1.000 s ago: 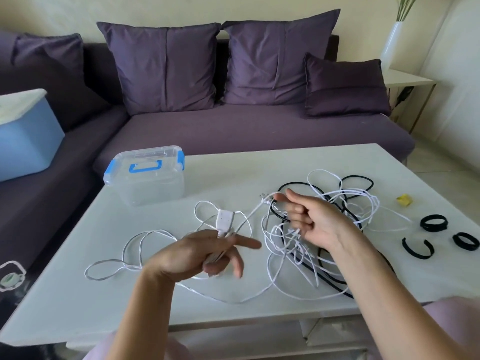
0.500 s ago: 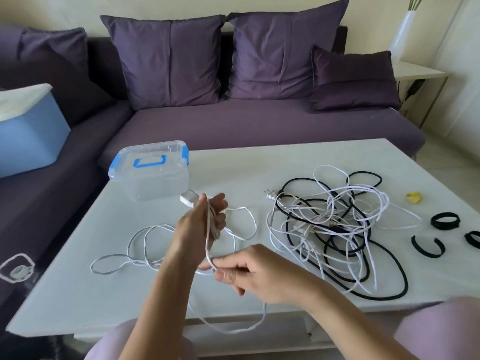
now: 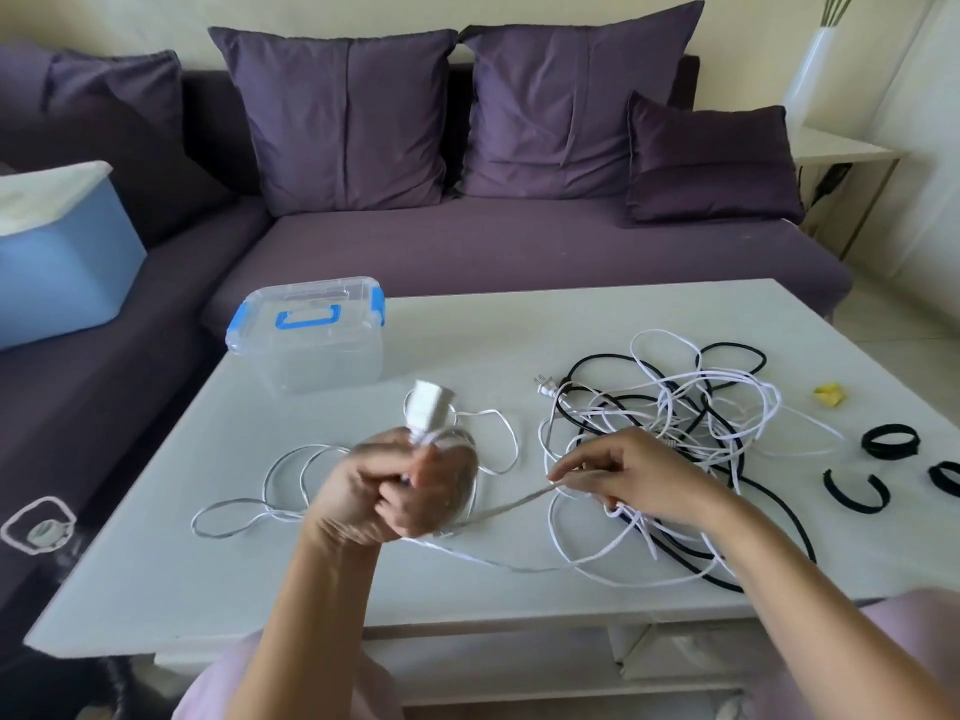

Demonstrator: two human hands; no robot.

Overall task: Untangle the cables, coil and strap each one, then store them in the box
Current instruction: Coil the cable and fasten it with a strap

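Observation:
My left hand (image 3: 400,485) grips a white cable just below its white socket end (image 3: 428,405), which sticks up above the fist. A loop of that cable lies round the hand. My right hand (image 3: 628,475) pinches the same white cable (image 3: 498,511) a little to the right, stretched between both hands. Loose white loops (image 3: 280,475) trail left on the table. A tangle of white and black cables (image 3: 691,423) lies right of centre, partly under my right hand. The clear box with blue latches (image 3: 311,335), lid shut, stands at the back left.
The white table (image 3: 156,563) carries black straps (image 3: 888,441) at the right edge, one lying open (image 3: 852,496), and a small yellow scrap (image 3: 831,394). A purple sofa (image 3: 519,252) runs behind, with a blue bin (image 3: 57,262) on its left part.
My right hand has moved from below my left hand out to the right, drawing the white cable taut. My left hand has turned, and the socket end now stands higher.

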